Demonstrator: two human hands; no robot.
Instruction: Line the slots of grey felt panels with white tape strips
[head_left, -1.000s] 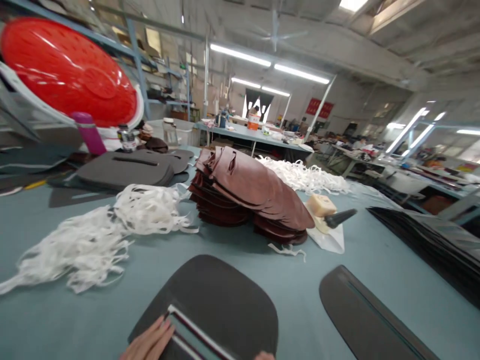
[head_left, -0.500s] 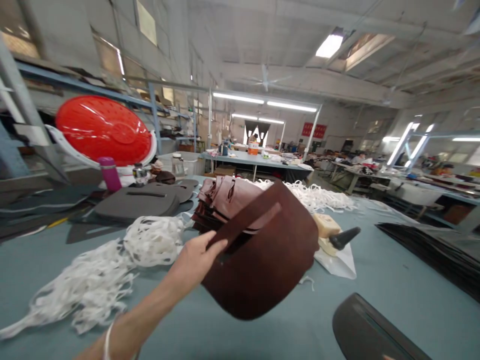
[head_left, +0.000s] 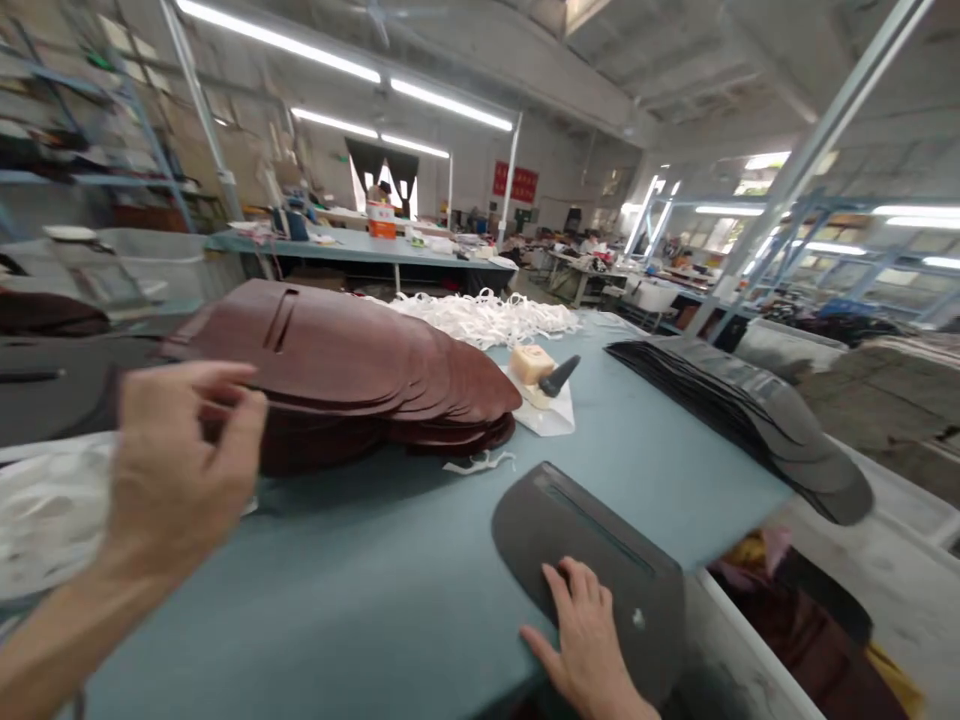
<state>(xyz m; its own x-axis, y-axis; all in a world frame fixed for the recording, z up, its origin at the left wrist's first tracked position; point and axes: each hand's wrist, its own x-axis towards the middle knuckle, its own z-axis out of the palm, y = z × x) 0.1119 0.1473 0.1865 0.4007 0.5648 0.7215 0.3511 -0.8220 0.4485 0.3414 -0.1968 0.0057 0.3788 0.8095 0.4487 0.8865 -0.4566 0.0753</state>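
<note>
A stack of brown leather panels lies fanned out on the table, the top one with a slot near its far end. My left hand hovers at the near left edge of that stack, fingers curved, a gap between thumb and forefinger and nothing seen in it. At the lower right, a dark grey panel with a long slot lies by the table edge. My right hand rests on it, fingers apart. A small white strip lies between stack and grey panel.
A yellowish block and a dark cone-shaped tool sit on a white sheet beyond the stack. White strips are heaped behind, more at left. A fanned stack of black pieces overhangs the right table edge, beside a bin.
My left hand has let go of the brown panel, which now lies with the stack. The view has turned right, and my right hand has come into view on the grey panel.
</note>
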